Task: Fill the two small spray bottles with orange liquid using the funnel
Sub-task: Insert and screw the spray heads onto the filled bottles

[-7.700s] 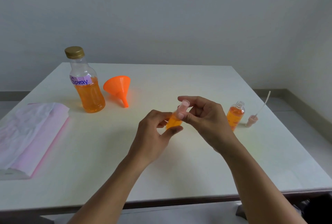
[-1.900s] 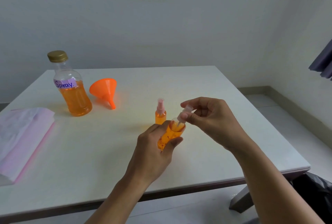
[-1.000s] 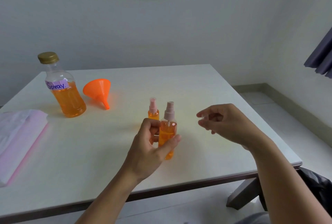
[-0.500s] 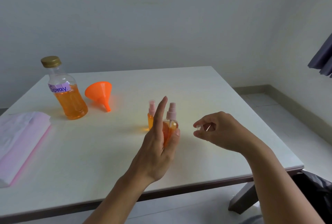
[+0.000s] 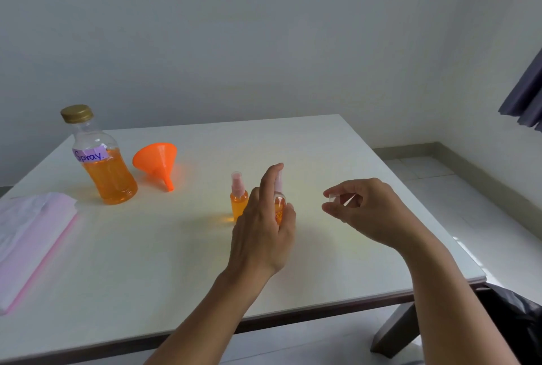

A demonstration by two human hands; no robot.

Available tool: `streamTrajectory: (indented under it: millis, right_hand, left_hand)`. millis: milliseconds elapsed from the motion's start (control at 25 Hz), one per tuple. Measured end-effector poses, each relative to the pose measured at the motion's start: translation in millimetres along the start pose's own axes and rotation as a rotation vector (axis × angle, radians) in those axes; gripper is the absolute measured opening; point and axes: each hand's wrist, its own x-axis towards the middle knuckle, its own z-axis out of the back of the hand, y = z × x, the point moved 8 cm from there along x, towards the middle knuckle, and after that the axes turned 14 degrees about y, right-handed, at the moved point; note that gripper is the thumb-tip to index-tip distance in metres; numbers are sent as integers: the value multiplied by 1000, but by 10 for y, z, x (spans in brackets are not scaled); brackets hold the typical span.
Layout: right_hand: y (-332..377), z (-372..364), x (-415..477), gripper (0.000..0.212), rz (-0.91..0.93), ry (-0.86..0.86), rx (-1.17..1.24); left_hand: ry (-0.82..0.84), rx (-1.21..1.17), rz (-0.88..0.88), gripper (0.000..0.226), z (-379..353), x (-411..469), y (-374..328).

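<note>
Left hand (image 5: 264, 227) gripped bottle (image 5: 280, 207) between thumb and fingers, index raised. Right hand (image 5: 369, 212) pinched clear cap (image 5: 333, 197). Second bottle (image 5: 239, 203) stood just beside, on table (image 5: 146, 247).

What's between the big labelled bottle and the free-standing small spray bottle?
In the head view, the orange funnel lies on its side between the big labelled bottle and the small spray bottle; otherwise bare table.
</note>
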Motion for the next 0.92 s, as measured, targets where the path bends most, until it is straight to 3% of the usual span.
streamTrajectory:
  millis: [200,440,720,920]
  right_hand:
    - [-1,65,-18,22,26,-27,15]
    - [-19,170,-39,20,41,-71,117]
    - [-47,270,-86,17,30,-118,155]
    - [-45,283,-104,16,16,-129,170]
  left_hand:
    - [52,203,65,65,-202,181,-14]
    - [59,216,13,42,-267,412,-37]
    - [15,268,-38,45,-267,554,-91]
    - [26,290,5,34,-348,525,-16]
